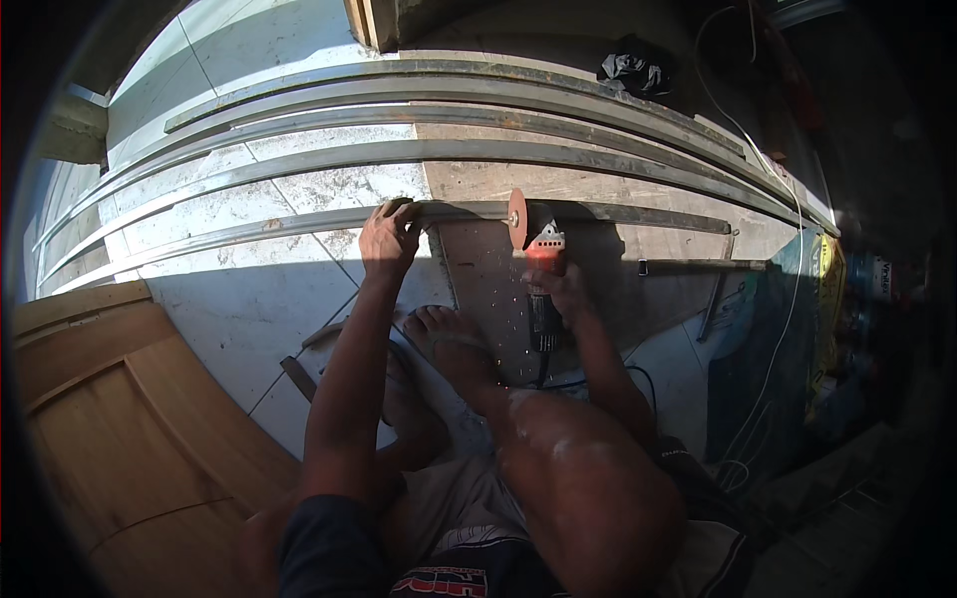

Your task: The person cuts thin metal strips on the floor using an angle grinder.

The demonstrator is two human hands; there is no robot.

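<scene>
The nearest metal bar [309, 220] runs left to right, crossed by the thin, round, reddish disc [517, 221] of an angle grinder [544, 256]. The left hand [389, 239] curls over the bar, left of the disc; the right hand [566, 292], somewhat nearer the disc, wraps the grinder's body on the near side. The bar looks straight-edged, grey and stained; farther bars [498, 150] lie roughly alongside, over smooth, smudged white tiles [214, 349] and a duller brown surface [478, 267]

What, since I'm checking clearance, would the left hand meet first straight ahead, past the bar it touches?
The left hand would likely meet the next bar beyond; relative height is unclear.
</scene>
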